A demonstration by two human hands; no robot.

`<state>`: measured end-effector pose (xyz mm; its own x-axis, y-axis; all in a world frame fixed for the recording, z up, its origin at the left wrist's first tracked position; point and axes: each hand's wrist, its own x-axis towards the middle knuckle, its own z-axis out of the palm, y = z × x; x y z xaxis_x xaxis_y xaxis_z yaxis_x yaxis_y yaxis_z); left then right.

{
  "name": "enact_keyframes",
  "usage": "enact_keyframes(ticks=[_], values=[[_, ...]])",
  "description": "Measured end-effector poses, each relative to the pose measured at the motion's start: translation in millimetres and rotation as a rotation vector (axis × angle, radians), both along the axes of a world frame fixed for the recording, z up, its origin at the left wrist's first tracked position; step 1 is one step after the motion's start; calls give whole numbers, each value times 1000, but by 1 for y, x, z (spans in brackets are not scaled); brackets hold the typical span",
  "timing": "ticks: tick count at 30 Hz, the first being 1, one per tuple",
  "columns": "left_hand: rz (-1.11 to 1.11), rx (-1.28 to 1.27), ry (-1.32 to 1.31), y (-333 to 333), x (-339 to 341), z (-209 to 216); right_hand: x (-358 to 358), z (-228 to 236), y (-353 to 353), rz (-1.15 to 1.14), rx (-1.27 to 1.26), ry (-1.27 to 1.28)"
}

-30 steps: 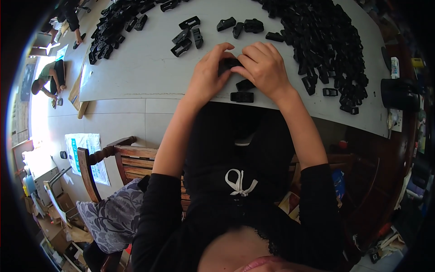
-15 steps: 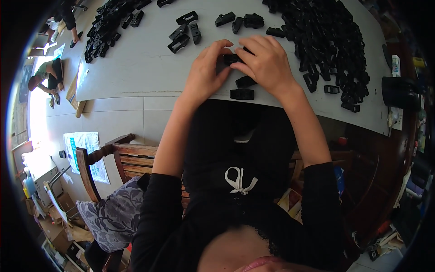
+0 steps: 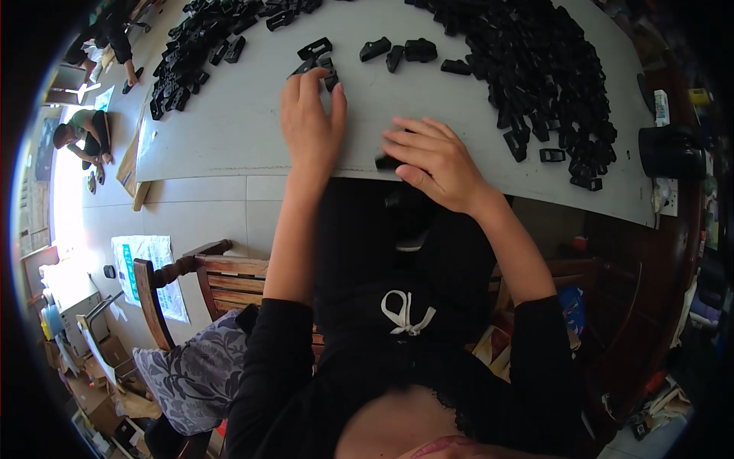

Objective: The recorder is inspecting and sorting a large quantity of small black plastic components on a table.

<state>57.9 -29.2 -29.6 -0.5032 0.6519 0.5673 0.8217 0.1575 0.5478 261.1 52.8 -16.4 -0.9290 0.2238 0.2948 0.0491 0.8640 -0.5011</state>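
My left hand [image 3: 312,122] reaches over a small group of black plastic buckle-like pieces [image 3: 314,48] on the grey table. Its thumb and forefinger are apart beside one of them, and the palm side is hidden. Close to the table's near edge, my right hand [image 3: 441,164] is open, its fingers stretched out to the left. A blurred black piece [image 3: 386,162] shows under its fingertips. Just below the edge, over my lap, is a dark blurred shape [image 3: 405,206] that I cannot make out.
Large heaps of similar black pieces cover the far left [image 3: 183,57] and right [image 3: 547,69] of the table [image 3: 222,126]. Several loose ones [image 3: 420,50] lie between. A black mug-like object [image 3: 673,153] stands at right. Two people are far left; a wooden chair [image 3: 229,264] is beside me.
My hands have parted from the black piece between them. The left has moved left to the small group; the right has come down nearer the table edge, its fingers straightening.
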Motion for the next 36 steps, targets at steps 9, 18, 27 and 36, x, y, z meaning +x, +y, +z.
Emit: enact_keyframes(ticks=[9,18,27,36], values=[[222,-128,370,18,-1,-4,-37,-23,63,-800,340,182],[-286,-16,130,13,20,0,-30,-27,62,-638,-129,483],[-403,-126,-18,10,20,-4,-23,-17,49,-629,-98,341],[-408,-110,-82,10,20,-5,-33,-6,35,-225,-192,293]])
